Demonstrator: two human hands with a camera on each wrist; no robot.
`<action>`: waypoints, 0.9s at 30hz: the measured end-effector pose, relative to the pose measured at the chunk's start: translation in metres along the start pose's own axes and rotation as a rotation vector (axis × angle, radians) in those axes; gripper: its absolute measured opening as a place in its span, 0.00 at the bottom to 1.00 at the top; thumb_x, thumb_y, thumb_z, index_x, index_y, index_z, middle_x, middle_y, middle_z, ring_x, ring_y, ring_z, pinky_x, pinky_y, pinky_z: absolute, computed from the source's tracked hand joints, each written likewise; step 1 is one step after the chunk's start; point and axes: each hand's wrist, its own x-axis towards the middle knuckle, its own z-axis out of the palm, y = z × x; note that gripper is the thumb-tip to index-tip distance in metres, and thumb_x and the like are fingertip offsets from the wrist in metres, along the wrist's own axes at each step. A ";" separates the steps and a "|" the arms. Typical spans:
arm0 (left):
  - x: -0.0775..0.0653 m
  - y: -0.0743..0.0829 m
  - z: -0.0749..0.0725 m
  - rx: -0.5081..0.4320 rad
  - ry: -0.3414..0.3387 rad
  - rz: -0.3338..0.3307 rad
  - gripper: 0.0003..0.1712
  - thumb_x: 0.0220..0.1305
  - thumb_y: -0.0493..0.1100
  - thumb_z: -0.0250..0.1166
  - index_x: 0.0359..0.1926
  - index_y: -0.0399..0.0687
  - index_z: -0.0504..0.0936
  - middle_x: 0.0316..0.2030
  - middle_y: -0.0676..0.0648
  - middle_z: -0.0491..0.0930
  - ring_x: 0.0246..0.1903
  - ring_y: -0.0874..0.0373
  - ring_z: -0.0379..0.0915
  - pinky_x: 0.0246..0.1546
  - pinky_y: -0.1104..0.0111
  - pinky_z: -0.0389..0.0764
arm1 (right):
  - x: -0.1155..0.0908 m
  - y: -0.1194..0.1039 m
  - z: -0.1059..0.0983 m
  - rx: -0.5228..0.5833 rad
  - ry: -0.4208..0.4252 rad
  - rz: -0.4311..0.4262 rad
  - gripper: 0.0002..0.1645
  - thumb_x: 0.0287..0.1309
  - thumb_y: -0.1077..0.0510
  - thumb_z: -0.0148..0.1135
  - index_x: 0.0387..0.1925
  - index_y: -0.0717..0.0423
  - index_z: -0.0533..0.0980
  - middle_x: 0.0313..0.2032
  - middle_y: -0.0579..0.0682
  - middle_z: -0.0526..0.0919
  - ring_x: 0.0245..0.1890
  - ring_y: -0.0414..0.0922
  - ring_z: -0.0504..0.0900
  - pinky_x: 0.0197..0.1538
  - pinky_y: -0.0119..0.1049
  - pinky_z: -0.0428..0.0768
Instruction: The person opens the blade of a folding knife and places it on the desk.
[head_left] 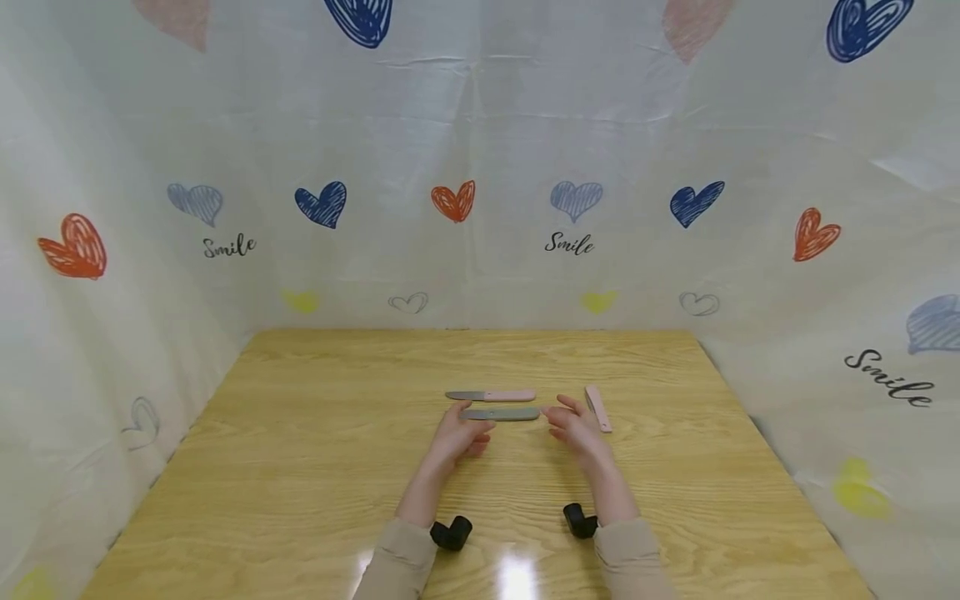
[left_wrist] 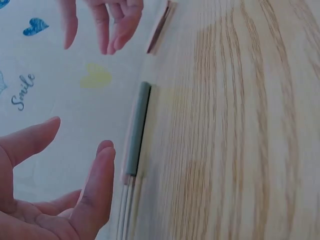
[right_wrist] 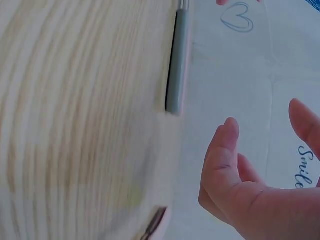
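Note:
Two knives lie side by side on the table, blades toward the left. The nearer knife (head_left: 517, 414) has a grey-green handle; the farther knife (head_left: 512, 396) has a pink one. My left hand (head_left: 459, 435) is beside the blade end of the green-handled knife, thumb and fingers apart and nothing between them. Near the handle end hovers my right hand (head_left: 577, 429), fingers loosely bent and holding nothing. Just right of it is a slim pink piece (head_left: 597, 408) with a dark slot along its side. Both wrist views show the green handle (left_wrist: 138, 130) edge-on, beyond the fingers.
The wooden table (head_left: 315, 433) reaches back to a white curtain (head_left: 510, 275) printed with hearts and "Smile". Curtain also hangs along the left and right sides. A black wrist mount (head_left: 452, 533) sits at the left sleeve, another mount (head_left: 580, 522) at the right.

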 end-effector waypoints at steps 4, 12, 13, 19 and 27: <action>0.008 0.006 0.018 0.014 -0.084 0.031 0.41 0.63 0.37 0.65 0.71 0.30 0.56 0.49 0.31 0.78 0.48 0.37 0.78 0.46 0.53 0.84 | 0.000 -0.009 -0.020 -0.080 0.000 -0.013 0.41 0.67 0.59 0.58 0.72 0.71 0.50 0.65 0.72 0.63 0.65 0.66 0.63 0.67 0.56 0.66; 0.037 0.024 0.077 0.054 -0.195 0.062 0.30 0.68 0.41 0.62 0.66 0.31 0.67 0.52 0.32 0.79 0.47 0.43 0.80 0.44 0.58 0.85 | 0.016 -0.019 -0.067 -0.237 0.017 0.055 0.42 0.71 0.53 0.54 0.74 0.69 0.47 0.68 0.72 0.58 0.62 0.62 0.65 0.62 0.49 0.71; 0.041 0.026 0.084 0.054 -0.205 0.058 0.29 0.68 0.42 0.61 0.65 0.31 0.68 0.51 0.32 0.79 0.46 0.43 0.80 0.43 0.59 0.85 | 0.018 -0.019 -0.072 -0.248 0.013 0.063 0.42 0.72 0.53 0.53 0.73 0.70 0.46 0.68 0.72 0.57 0.63 0.62 0.65 0.60 0.47 0.72; 0.058 0.026 0.123 0.075 -0.177 0.016 0.26 0.69 0.40 0.61 0.63 0.31 0.70 0.48 0.35 0.80 0.46 0.44 0.80 0.44 0.60 0.85 | 0.031 -0.016 -0.092 -0.298 0.002 0.101 0.39 0.74 0.52 0.47 0.73 0.72 0.47 0.67 0.70 0.59 0.52 0.54 0.70 0.44 0.31 0.74; 0.070 0.018 0.161 0.090 -0.041 -0.034 0.19 0.68 0.37 0.59 0.57 0.33 0.75 0.37 0.38 0.82 0.33 0.52 0.80 0.30 0.71 0.82 | 0.039 -0.007 -0.102 -0.269 -0.002 0.139 0.37 0.73 0.56 0.46 0.72 0.75 0.48 0.67 0.74 0.56 0.64 0.61 0.61 0.57 0.41 0.75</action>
